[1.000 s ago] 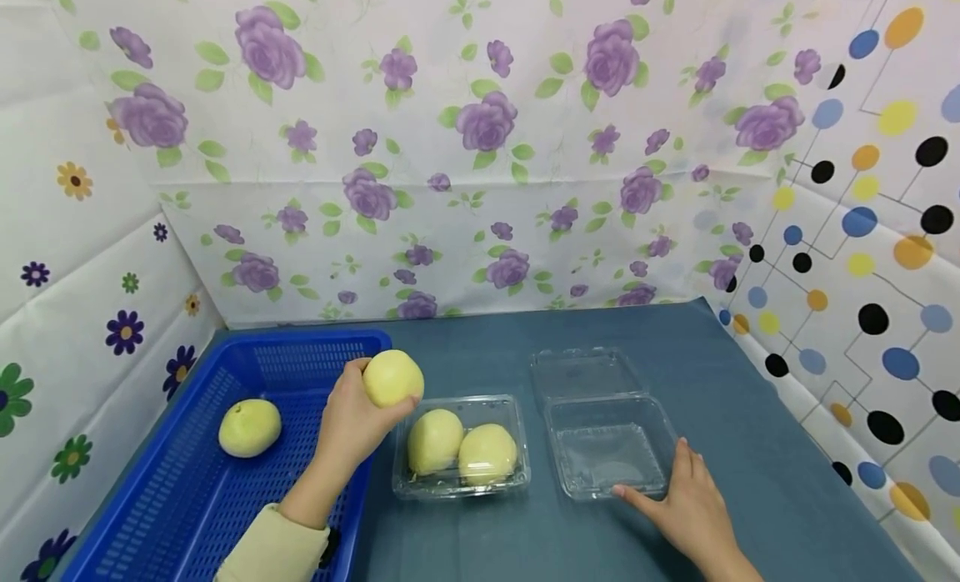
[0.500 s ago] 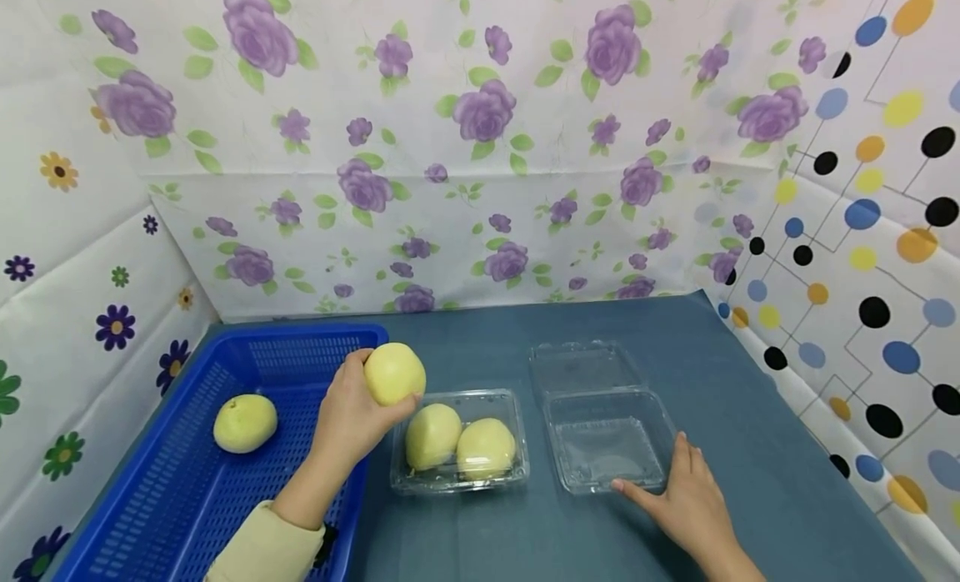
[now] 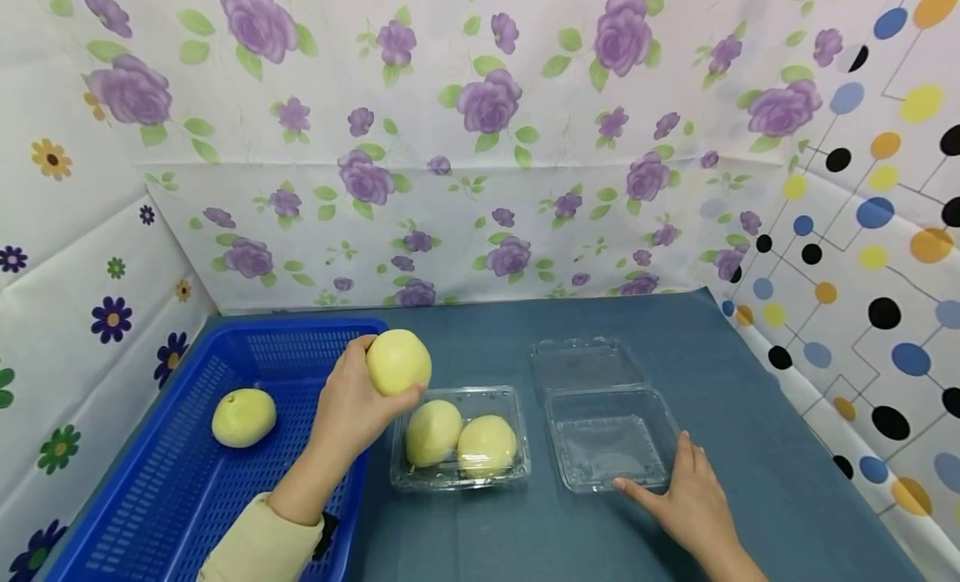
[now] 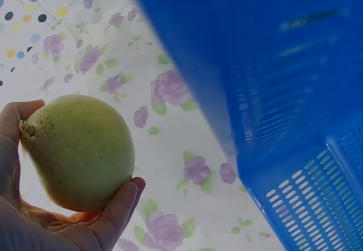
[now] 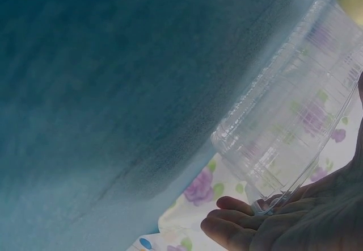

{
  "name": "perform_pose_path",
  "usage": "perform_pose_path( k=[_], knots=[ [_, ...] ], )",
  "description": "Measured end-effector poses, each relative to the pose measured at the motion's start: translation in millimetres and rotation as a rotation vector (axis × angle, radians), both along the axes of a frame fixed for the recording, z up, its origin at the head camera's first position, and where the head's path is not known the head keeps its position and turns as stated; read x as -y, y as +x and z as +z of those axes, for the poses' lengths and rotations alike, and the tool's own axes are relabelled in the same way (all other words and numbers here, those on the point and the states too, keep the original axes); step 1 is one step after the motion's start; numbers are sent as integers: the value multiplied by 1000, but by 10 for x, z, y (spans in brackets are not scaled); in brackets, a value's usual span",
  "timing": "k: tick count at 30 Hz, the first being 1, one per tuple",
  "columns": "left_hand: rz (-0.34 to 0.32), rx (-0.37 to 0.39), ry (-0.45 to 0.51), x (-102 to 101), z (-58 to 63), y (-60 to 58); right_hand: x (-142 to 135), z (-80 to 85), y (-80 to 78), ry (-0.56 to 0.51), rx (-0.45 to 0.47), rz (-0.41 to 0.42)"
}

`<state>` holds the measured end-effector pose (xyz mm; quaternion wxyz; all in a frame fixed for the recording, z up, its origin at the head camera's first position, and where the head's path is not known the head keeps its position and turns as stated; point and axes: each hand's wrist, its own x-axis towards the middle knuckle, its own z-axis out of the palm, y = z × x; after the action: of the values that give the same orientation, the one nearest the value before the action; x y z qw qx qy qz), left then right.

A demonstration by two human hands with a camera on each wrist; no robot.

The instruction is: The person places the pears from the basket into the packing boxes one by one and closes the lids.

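Note:
My left hand (image 3: 354, 398) grips a pale yellow-green pear (image 3: 399, 363) above the blue basket's right edge. The left wrist view shows the pear's (image 4: 85, 151) stem end, with fingers and thumb curled round it. Right of the basket sits a clear plastic box (image 3: 461, 482) with two pears (image 3: 487, 447) inside, its lid apparently down. Farther right, an empty clear clamshell box (image 3: 606, 440) lies with its lid (image 3: 585, 365) folded back. My right hand (image 3: 693, 503) rests at its front right corner, thumb at the front rim. In the right wrist view its fingers (image 5: 227, 231) look fairly straight.
The blue perforated basket (image 3: 225, 325) stands on the left, with one pear (image 3: 243, 418) in it. A blue-grey cloth (image 3: 540, 532) covers the table. Flowered sheets (image 3: 450, 207) hang behind and at the left, and a dotted sheet (image 3: 862, 290) at the right.
My left hand has risen slightly with the pear and shifted a little to the right. The right hand stays at the empty box. The head view has tilted slightly.

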<state>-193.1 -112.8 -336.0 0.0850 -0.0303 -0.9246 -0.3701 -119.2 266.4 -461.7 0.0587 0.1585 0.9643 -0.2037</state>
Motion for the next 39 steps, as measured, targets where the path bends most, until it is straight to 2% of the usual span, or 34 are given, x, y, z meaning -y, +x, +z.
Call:
perform_pose_path(
  k=[6, 21, 31, 39],
  knots=[
    [0, -16, 27, -10, 70, 2, 10, 6, -1, 2, 6, -7],
    [-37, -3, 62, -76, 140, 7, 8, 11, 0, -3, -1, -2],
    [-92, -14, 80, -231, 144, 9, 0, 12, 17, -6, -25, -3],
    [-97, 11, 100, -372, 89, 35, 11, 30, 18, -8, 0, 9]
  ],
)
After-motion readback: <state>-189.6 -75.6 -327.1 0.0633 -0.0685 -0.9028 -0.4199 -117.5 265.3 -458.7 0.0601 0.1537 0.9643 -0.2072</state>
